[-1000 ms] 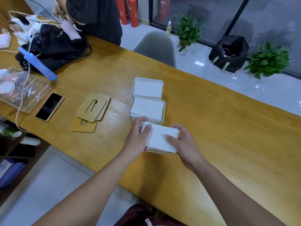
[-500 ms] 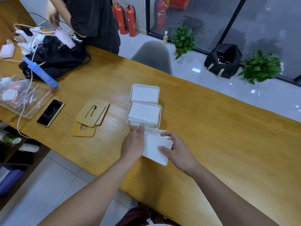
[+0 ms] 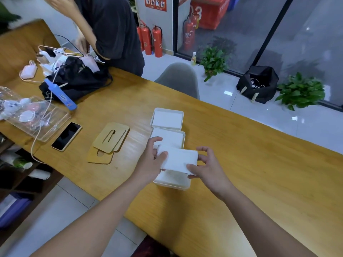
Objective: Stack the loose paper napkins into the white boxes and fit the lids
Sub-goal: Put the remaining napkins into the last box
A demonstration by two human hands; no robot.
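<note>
I see both hands working over the nearest white box (image 3: 171, 180), which sits on the wooden worktop (image 3: 241, 164) close to its near edge. My left hand (image 3: 150, 160) grips the left end of a stack of paper napkins (image 3: 179, 159), thumb on top and fingers curled beneath; my right hand (image 3: 207, 166) pinches the stack's right end between the thumb and the loosely curled fingers (image 3: 203, 152). The stack is held tilted just above that box, partly covering its opening. Directly beyond the nearest box stand the middle box (image 3: 172, 137), filled with napkins and touched by my left fingertips, and the far box (image 3: 167, 118), likewise filled; all three lie in a row, none with a lid. Left of the nearest box, apart from it, lie the wooden lids (image 3: 107, 141), overlapping in a loose pile, and farther left a phone (image 3: 66, 136).
</note>
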